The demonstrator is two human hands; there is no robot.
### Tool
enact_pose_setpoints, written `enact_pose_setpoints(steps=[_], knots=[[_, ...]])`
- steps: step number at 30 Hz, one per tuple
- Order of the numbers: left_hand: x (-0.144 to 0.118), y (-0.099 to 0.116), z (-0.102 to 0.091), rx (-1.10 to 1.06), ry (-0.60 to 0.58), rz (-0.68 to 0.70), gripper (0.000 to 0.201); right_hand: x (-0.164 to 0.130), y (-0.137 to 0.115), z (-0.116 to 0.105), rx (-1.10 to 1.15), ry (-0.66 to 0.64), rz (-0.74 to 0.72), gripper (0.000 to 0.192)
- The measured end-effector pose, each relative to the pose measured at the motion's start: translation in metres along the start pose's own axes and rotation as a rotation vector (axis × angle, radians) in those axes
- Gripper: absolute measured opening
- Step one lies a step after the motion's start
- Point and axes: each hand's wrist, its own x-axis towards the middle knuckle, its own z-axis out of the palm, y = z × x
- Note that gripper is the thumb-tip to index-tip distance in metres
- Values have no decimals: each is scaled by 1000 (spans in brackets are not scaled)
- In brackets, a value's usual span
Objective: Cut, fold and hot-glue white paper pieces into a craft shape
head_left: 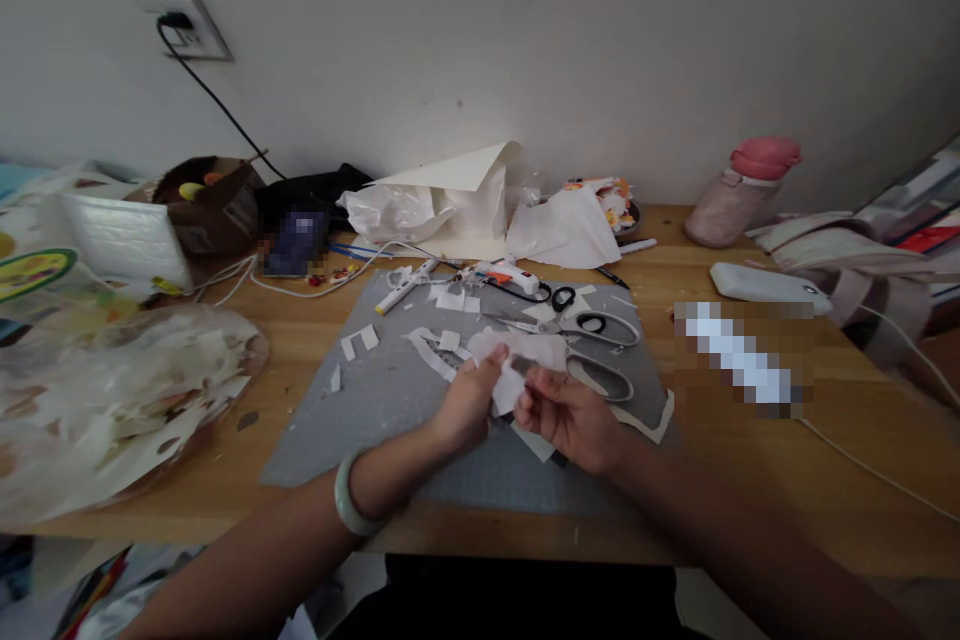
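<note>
Between my hands is a white sheet of paper (541, 348), held over the grey cutting mat (330, 440). My left hand (471, 398) pinches its left side, thumb on top. My right hand (571, 412) grips its lower right edge with fingers curled; the fingertips partly cover what they hold. Just beyond the paper lie scissors with pale handles (607, 375) and smaller scissors with black handles (591, 322). Paper offcuts (360, 342) are scattered over the mat. At its far edge rest a white and yellow pen-like cutter (405, 288) and a white glue gun (510, 275).
A plastic bag of scraps (135, 410) fills the table's left side. Crumpled plastic and a cream sheet (457, 172) lean at the wall. To the right stand a pink bottle (731, 195) and a white power bank (769, 286). A white cable (877, 468) crosses the right edge.
</note>
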Motion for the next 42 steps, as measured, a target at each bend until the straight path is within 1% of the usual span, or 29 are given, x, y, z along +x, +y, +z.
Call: enact_pose_setpoints(steps=[2,3,6,9,13,15,19,21,23,26,28,30,32,34,35,36,39,42], knots=[[-1,1,1,-35,-10,-19,34,0,-3,1,0,-21,0,28],[-1,1,1,-19,-13,-8,35,0,-3,2,-21,-18,-2,28],[-3,-1,1,96,5,52,32,1,-1,1,-125,40,-21,28],[-5,-1,0,172,13,62,30,1,1,0,-209,75,-59,28],[-4,-1,-1,152,-27,55,32,0,-1,0,-200,58,-49,34],[-3,-2,0,166,-20,56,34,0,-2,1,-230,70,-48,37],[-2,-3,-1,288,33,95,35,3,3,-1,-428,106,-92,39],[-2,-3,-2,353,40,119,36,3,5,-3,-493,100,-113,39],[-3,-1,-3,381,28,117,37,3,5,-5,-455,70,-111,40],[-6,-1,-4,355,-6,80,40,1,4,-5,-338,17,-83,41],[-6,-4,-5,354,-21,83,40,1,3,-5,-344,17,-76,41],[-6,-6,-7,402,-21,154,39,2,4,-5,-421,51,-85,41],[-4,-8,-8,484,0,281,37,2,4,-6,-510,90,-102,41],[-4,-6,-9,546,3,373,37,2,4,-6,-528,94,-107,42],[-5,-4,-10,553,-16,378,38,1,3,-5,-502,80,-98,42],[-6,-1,-10,542,-47,356,39,1,3,-5,-463,59,-85,42],[-8,4,-11,433,-152,220,44,-2,3,-4,-333,7,-46,38],[-9,5,-12,301,-194,143,47,-4,4,-3,-218,1,0,36]])
